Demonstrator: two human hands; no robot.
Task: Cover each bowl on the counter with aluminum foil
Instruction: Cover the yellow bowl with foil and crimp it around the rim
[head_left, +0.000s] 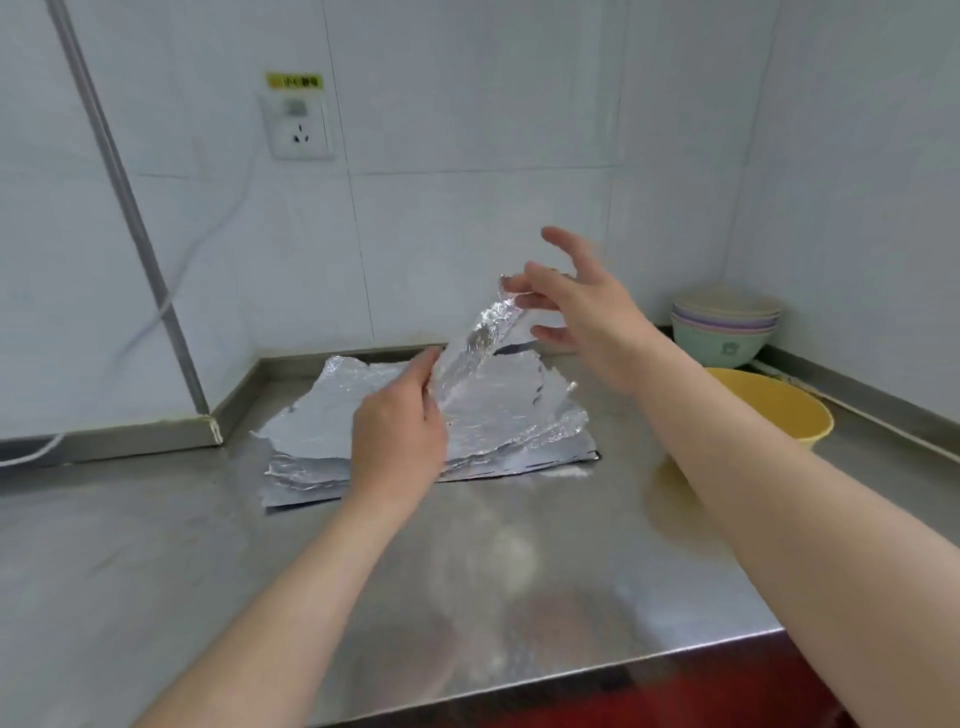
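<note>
The top foil sheet (475, 340) is rising off the foil stack (524, 415), which is lying near the back of the steel counter (467, 582), w/ one crinkled corner peeling up & back. The right hand (587, 306) is pinching that raised corner btw thumb & a fingertip, the other fingers fanning out loose. The left hand (400, 426) is sitting on the stack w/ its fingertips at the foot of the lifted strip; can't tell if it's nipping the sheet's edge or just pressing down the layers below. Judging by this, the step is separating one sheet from the pile. To do it well: the left hand should be pinning the lower sheets flat while the right is peeling slow & low, since thin foil is prob. going to tear or drag a 2nd sheet along if yanked. Once free, supporting it at 2 corners should be stopping it folding on itself. The yellow bowl (779, 410) is waiting uncovered just right of the stack, & the stacked bowls (724, 327) are nesting in the back corner, also bare, so no bowl appears covered yet. A wall socket (301, 130) is showing on the tiles behind.
</note>
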